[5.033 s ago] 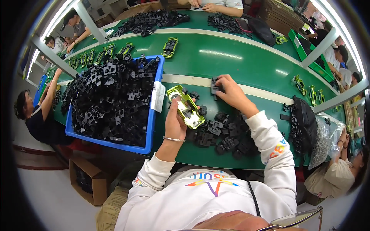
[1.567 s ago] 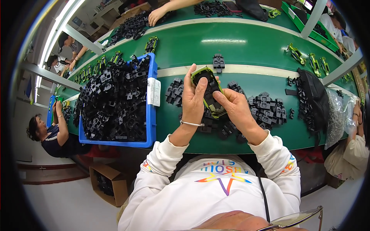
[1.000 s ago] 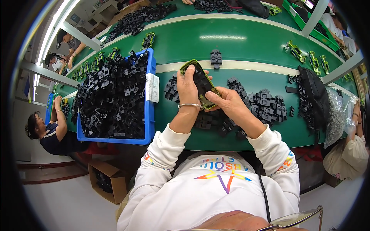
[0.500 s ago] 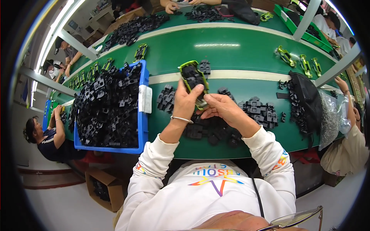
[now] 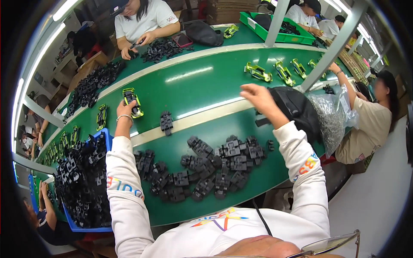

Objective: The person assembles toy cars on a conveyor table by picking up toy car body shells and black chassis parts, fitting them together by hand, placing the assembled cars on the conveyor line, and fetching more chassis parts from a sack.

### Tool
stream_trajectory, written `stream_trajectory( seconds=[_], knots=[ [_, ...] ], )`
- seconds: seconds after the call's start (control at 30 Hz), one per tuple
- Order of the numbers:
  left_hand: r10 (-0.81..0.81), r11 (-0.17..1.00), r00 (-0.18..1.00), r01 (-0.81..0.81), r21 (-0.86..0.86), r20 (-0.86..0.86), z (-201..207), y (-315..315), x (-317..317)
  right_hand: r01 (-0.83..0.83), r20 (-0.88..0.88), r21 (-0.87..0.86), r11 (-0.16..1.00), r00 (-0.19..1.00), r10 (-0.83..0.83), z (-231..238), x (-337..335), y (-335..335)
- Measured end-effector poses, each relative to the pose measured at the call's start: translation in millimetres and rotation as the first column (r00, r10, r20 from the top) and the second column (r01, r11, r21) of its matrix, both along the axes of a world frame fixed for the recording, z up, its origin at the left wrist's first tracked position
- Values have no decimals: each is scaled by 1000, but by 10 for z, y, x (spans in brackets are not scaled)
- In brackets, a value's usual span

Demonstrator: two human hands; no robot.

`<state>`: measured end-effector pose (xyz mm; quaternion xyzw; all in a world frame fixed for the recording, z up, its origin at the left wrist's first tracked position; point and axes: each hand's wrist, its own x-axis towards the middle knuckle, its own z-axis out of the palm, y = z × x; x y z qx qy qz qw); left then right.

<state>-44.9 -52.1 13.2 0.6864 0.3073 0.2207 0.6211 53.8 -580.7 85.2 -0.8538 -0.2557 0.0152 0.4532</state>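
My left hand [image 5: 124, 112] is closed on a green-and-black toy car body [image 5: 132, 103], reaching out at the left over the green bench. A black part sits inside its bright green frame. On the right, my right hand [image 5: 260, 99] is stretched forward with its fingers apart and nothing in them. Beyond it lie several similar green car bodies [image 5: 258, 72] on the bench. A loose pile of black plastic parts [image 5: 206, 165] spreads between my forearms. One black part [image 5: 166, 123] lies apart on the pale strip.
A blue crate [image 5: 109, 142] heaped with black parts stands at my left. To the right are a black bag [image 5: 297, 109] and a clear plastic bag of small metal pieces [image 5: 329, 120]. Metal posts [image 5: 333, 45] rise from the bench. Co-workers [image 5: 148, 21] sit around it.
My left hand has carried the toy car body away to the left. My right hand has let go of it and moved right, opening. The view has turned to the right.
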Motion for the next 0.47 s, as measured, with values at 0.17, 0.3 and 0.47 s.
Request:
stream_trajectory(
  seconds=[0.17,0.3,0.47],
  knots=[
    [106,925,992,-71,374,-72,71,158,88,390,410,-402,828,886,-218,-273,1027,-642],
    [141,893,958,-14,450,-250,-75,241,84,389,406,-500,774,894,-188,-538,1651,-941],
    [371,790,796,1,613,-479,189,20,10,340,232,-730,593,939,-253,-174,1442,-358]
  ],
)
